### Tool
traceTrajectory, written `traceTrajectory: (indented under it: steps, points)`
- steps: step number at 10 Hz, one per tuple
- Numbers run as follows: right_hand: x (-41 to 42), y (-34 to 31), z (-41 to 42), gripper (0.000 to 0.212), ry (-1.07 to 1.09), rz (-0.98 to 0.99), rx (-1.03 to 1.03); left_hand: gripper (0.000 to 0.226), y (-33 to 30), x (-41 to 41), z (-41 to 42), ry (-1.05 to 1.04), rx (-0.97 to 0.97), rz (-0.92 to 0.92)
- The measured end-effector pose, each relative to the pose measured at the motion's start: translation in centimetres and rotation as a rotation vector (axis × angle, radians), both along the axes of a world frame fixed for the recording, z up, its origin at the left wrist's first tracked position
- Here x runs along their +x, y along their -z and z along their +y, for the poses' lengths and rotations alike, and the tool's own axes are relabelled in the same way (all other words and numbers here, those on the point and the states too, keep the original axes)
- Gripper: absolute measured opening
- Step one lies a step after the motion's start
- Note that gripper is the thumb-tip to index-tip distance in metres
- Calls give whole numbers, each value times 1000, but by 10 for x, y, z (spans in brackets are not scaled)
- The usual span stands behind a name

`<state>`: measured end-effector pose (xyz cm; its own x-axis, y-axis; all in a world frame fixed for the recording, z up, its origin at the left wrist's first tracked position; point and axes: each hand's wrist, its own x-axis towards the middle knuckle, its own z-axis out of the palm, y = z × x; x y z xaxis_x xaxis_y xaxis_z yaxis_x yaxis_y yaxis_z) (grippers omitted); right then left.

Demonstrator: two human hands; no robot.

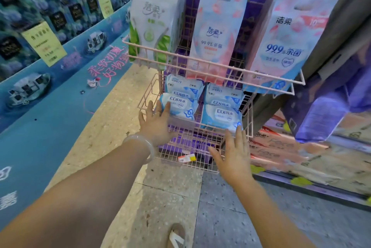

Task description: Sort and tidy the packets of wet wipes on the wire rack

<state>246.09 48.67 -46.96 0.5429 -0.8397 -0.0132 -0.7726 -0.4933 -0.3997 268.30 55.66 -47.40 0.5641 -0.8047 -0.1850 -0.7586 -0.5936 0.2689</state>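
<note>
A pink wire rack (200, 62) holds wet wipes. Its lower shelf (192, 143) carries blue-and-white EDI packets in two stacks. My left hand (156, 121) lies flat with spread fingers against the left end of the front left packet (180, 107). My right hand (232, 155) is open, its fingertips touching the near edge of the front right packet (220, 116). Neither hand grips anything. Above hang tall packs: green-and-white (154, 24), pink-and-blue (216, 30) and a bigger pink-and-blue one (285, 38).
A price tag (186, 158) is clipped to the lower shelf's front edge. A blue display platform (50, 111) with boxed goods runs along the left. Wrapped tissue packs (281, 147) lie on the floor at the right. My sandalled foot (177, 235) stands below.
</note>
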Motion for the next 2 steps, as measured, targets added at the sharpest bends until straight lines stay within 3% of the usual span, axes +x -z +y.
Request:
traceTrajectory:
  steps: [1, 2]
  points:
    - [-13, -8, 40, 74, -45, -11, 90, 92, -4, -31, 28, 1, -83, -94]
    - [-41, -17, 85, 64, -61, 16, 357, 85, -8, -64, 62, -4, -241, -194]
